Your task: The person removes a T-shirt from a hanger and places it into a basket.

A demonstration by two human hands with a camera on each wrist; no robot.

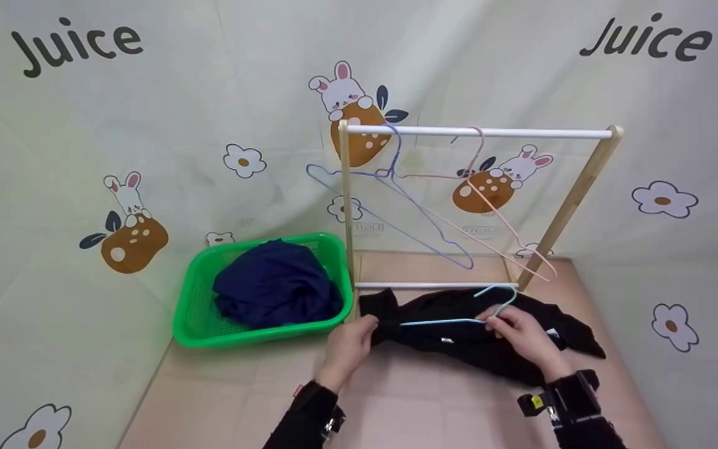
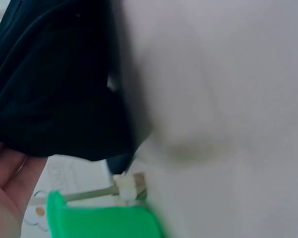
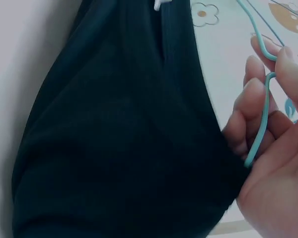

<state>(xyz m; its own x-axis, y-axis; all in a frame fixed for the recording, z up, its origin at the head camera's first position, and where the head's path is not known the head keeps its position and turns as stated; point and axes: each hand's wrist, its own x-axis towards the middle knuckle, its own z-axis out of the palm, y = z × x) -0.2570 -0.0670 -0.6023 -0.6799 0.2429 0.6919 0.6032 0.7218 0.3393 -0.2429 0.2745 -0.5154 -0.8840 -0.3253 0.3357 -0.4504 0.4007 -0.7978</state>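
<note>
A black garment (image 1: 465,349) with small white labels lies stretched across the front of the table. At its left end my left hand (image 1: 351,345) pinches the cloth; the left wrist view shows the fingers (image 2: 6,167) behind its edge. My right hand (image 1: 524,340) grips a light blue clothes hanger (image 1: 440,322) at the neck, just under its hook. One arm of the hanger runs left into the bunched cloth, where its tip is hidden. In the right wrist view, thumb and fingers hold the hanger wire (image 3: 262,119), and its lower part passes behind the garment's edge.
A white and wooden rack (image 1: 564,209) stands behind the garment, with a purple hanger (image 1: 396,178) and a pink hanger (image 1: 496,202) on its bar. To the left is a green basket (image 1: 194,305) holding dark blue cloth (image 1: 275,280). Printed curtains surround the table.
</note>
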